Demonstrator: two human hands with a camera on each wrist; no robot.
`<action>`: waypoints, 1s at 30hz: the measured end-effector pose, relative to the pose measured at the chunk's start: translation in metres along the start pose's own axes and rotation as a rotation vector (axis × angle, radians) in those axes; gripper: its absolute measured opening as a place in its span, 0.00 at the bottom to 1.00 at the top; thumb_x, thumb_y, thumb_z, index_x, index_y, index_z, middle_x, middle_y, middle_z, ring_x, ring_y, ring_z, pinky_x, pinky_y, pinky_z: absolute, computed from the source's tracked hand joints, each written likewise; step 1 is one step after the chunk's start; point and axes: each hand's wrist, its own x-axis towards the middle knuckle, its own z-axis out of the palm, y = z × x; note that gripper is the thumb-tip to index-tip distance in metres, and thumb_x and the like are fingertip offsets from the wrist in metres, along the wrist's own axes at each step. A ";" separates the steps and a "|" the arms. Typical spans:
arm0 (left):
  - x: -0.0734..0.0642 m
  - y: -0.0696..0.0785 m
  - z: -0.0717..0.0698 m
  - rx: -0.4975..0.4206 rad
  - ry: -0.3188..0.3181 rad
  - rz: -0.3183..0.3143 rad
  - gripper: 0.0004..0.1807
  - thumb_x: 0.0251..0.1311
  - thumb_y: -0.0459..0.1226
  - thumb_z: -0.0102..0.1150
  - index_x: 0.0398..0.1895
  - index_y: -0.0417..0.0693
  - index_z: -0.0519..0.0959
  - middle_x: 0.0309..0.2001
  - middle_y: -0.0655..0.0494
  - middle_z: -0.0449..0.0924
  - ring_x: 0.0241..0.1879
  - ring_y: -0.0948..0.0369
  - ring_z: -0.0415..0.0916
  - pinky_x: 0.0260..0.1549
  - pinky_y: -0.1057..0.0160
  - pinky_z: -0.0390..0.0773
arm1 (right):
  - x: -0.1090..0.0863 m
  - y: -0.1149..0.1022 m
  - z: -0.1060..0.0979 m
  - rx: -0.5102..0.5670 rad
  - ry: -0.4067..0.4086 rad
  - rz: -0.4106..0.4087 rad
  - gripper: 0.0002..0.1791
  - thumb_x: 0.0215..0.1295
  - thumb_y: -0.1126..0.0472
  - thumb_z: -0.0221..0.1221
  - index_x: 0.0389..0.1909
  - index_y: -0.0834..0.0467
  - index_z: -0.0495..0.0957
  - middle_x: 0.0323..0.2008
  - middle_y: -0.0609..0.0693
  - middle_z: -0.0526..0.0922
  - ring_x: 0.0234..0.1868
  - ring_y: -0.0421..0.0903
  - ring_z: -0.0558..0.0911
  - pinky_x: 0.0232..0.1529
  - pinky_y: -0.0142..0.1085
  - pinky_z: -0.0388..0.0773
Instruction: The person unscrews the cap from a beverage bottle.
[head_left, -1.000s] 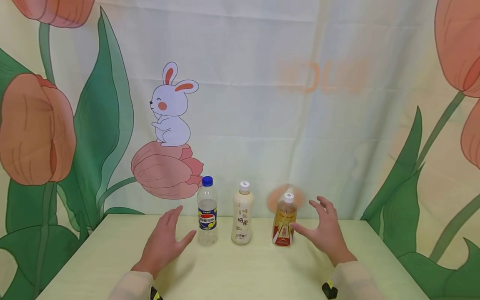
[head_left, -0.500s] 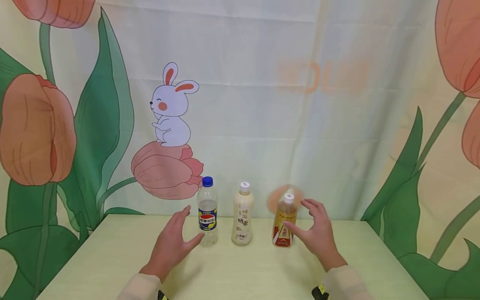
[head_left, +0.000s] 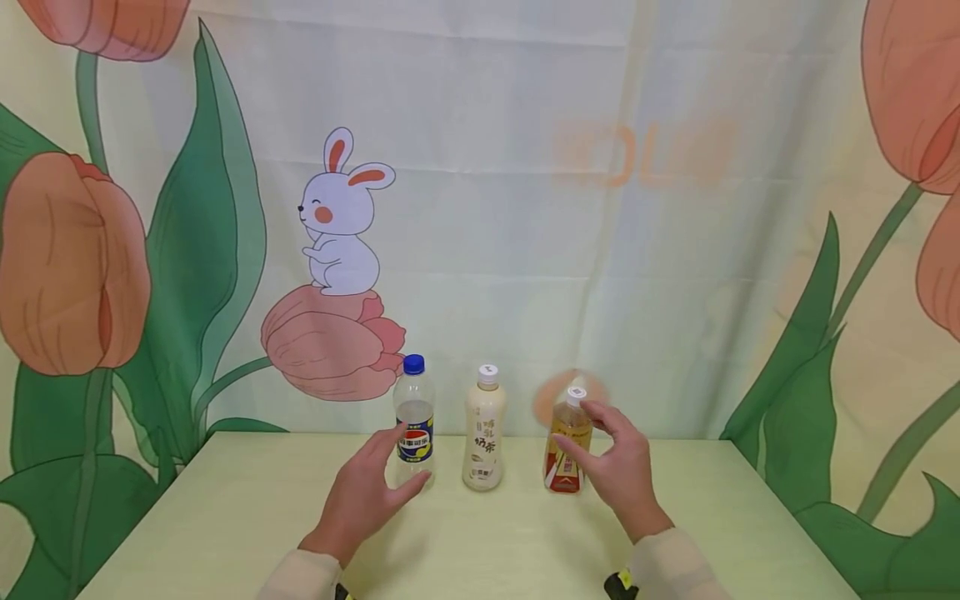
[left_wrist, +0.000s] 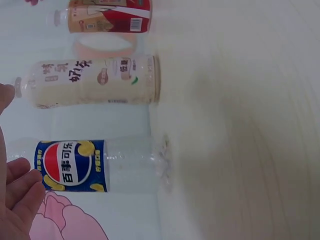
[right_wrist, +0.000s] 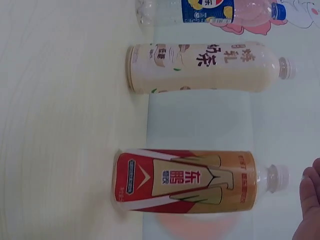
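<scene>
Three drink bottles stand upright in a row on the table. On the left is a clear Pepsi bottle point(head_left: 415, 442) with a blue cap; my left hand point(head_left: 367, 492) is beside and in front of it, thumb and fingers spread. A cream-coloured milk tea bottle point(head_left: 484, 433) with a white cap stands in the middle. At the right is a red and gold drink bottle point(head_left: 564, 479), also white-capped. My right hand point(head_left: 618, 471) is at its right side, fingers parted, thumb across its front. In the right wrist view the fingertips point(right_wrist: 310, 190) are apart from that bottle's cap.
A pale yellow-green table point(head_left: 465, 550) reaches back to a hanging cloth point(head_left: 480, 217) printed with tulips and a rabbit. The cloth is close behind the bottles.
Both hands have moved inward, the left one to the right toward the Pepsi bottle, the right one to the left toward the red and gold bottle. The bottles have stayed put.
</scene>
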 end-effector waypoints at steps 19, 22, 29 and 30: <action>0.013 0.030 0.024 -0.192 -0.066 -0.073 0.39 0.58 0.50 0.74 0.69 0.41 0.73 0.64 0.44 0.79 0.58 0.47 0.82 0.60 0.47 0.82 | 0.002 -0.023 0.029 0.169 -0.042 0.119 0.28 0.52 0.48 0.78 0.55 0.49 0.85 0.55 0.48 0.87 0.52 0.53 0.85 0.50 0.49 0.87; 0.015 0.034 0.028 -0.217 -0.083 -0.092 0.38 0.59 0.48 0.73 0.68 0.40 0.73 0.64 0.43 0.79 0.57 0.45 0.82 0.59 0.47 0.83 | 0.003 -0.026 0.033 0.188 -0.038 0.104 0.27 0.52 0.50 0.79 0.54 0.51 0.86 0.54 0.50 0.87 0.53 0.48 0.86 0.53 0.49 0.87; 0.016 0.040 0.038 -0.255 -0.149 -0.172 0.38 0.62 0.47 0.71 0.71 0.40 0.70 0.67 0.42 0.76 0.63 0.45 0.79 0.62 0.47 0.81 | 0.005 -0.031 0.039 0.231 -0.043 0.085 0.27 0.52 0.54 0.79 0.53 0.55 0.86 0.54 0.51 0.88 0.55 0.52 0.86 0.62 0.51 0.82; 0.016 0.040 0.039 -0.256 -0.156 -0.177 0.38 0.63 0.47 0.71 0.71 0.40 0.69 0.68 0.42 0.75 0.63 0.45 0.79 0.62 0.47 0.81 | 0.005 -0.032 0.040 0.230 -0.047 0.091 0.27 0.52 0.53 0.78 0.53 0.55 0.85 0.53 0.50 0.88 0.55 0.53 0.86 0.62 0.51 0.81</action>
